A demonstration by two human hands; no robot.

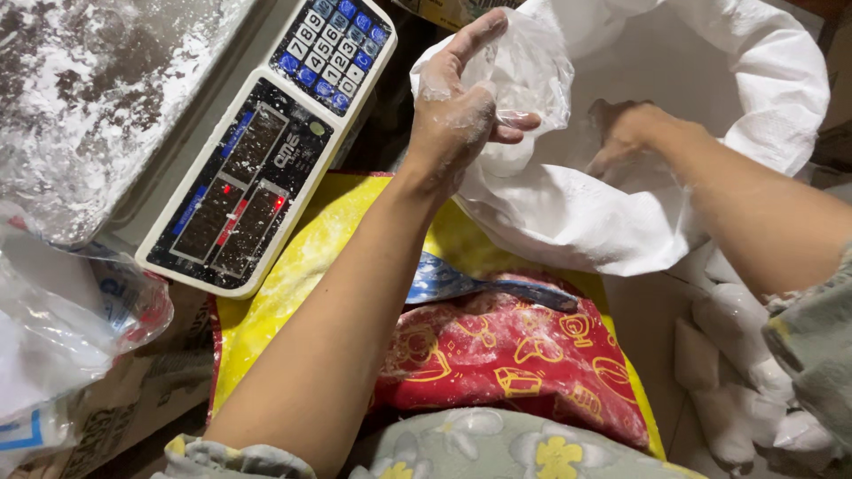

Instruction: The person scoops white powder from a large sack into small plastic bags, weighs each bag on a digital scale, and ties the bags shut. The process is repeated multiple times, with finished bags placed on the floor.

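Observation:
My left hand [457, 115], dusted with white powder, holds up a small clear plastic bag [524, 80] at the edge of a big white woven sack [577, 222]. The bag hangs open beside the sack's mouth. My right hand [626, 133] reaches down into the sack, its fingers partly hidden in the white powder inside. Whether it grips anything there is not visible.
A digital weighing scale [257, 151] with a powder-covered pan [89, 98] stands at the left. A red and yellow sack [497, 355] lies under my arms with a blue spoon [453, 282] on it. Filled white packets [737, 372] lie at the right, clear plastic bags [62, 328] at the left.

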